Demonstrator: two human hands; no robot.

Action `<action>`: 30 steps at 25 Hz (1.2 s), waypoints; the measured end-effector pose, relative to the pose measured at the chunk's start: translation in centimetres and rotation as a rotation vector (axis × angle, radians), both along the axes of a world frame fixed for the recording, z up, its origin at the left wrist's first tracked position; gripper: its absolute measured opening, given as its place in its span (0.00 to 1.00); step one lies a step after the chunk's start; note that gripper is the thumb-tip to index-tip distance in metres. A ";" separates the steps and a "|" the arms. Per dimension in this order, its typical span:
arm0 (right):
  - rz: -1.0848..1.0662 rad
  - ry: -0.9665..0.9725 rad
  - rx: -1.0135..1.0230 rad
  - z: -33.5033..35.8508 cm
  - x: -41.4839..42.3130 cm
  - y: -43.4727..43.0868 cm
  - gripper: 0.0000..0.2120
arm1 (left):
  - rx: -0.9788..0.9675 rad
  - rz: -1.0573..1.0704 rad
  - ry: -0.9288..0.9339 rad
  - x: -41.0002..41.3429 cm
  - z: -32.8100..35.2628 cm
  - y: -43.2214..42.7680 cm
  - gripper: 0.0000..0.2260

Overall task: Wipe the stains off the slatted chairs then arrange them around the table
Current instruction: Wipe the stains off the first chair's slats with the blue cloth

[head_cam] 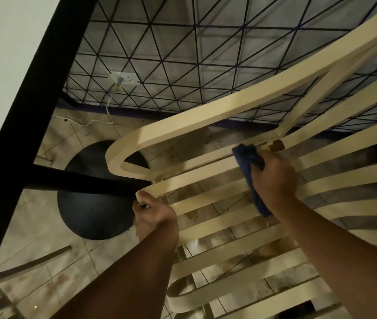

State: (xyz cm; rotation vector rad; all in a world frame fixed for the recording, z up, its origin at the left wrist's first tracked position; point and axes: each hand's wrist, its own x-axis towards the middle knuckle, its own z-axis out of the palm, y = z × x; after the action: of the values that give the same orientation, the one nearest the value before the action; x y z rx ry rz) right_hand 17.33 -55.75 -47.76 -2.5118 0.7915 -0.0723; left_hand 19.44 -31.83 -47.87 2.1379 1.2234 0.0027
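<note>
Slats of the cream slatted chair (229,203) run across below you, and both your hands are on them. Your right hand (272,178) is curled round a blue cloth (248,158), its fingers clamped on the wad and pressing it onto a slat just beside the foot of the chair's slanted strut. One end of the cloth pokes out past your knuckles toward that strut. The other end trails out under the heel of your hand, across the next slats.

Your left hand (154,217) grips the chair's side edge, close to where the looped armrest (183,127) bends down to meet the slats. The thumb lies on top of the slat end and the other fingers are curled underneath, mostly hidden. The two hands are well apart on the chair, left at the edge and right further in.

On the chair's left is the table (21,111), whose black rim slants past. Its round black base (91,203) sits on the stained tile floor (45,226), partly behind the armrest loop. Beyond the chair, a wall with dark triangle lines carries a white socket (124,78), and a white cord (109,107) drops from it to the floor
</note>
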 end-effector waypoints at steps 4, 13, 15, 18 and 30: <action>-0.086 0.049 0.031 0.0 1.2 4.4 0.10 | 0.032 0.005 -0.017 0.0 0.0 -0.1 0.29; 0.531 0.004 -0.006 1.1 2.3 15.7 0.07 | 0.009 -0.022 0.089 0.3 -0.4 1.2 0.32; 0.505 -0.130 -0.037 0.3 1.2 12.9 0.06 | 0.034 -0.005 0.037 0.1 -0.3 0.7 0.36; 0.412 -0.235 -0.017 -0.5 -0.6 7.2 0.04 | 0.044 0.033 -0.028 0.2 -0.5 0.3 0.37; -0.044 -0.056 0.034 -0.5 0.6 1.0 0.05 | 0.091 0.012 -0.047 0.1 -0.8 0.1 0.29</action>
State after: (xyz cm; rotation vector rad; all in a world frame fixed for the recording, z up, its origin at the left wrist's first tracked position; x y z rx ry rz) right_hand 17.92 -54.74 -48.26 -2.4501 0.8181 -0.1420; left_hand 19.55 -31.68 -48.63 2.1958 1.2300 0.1159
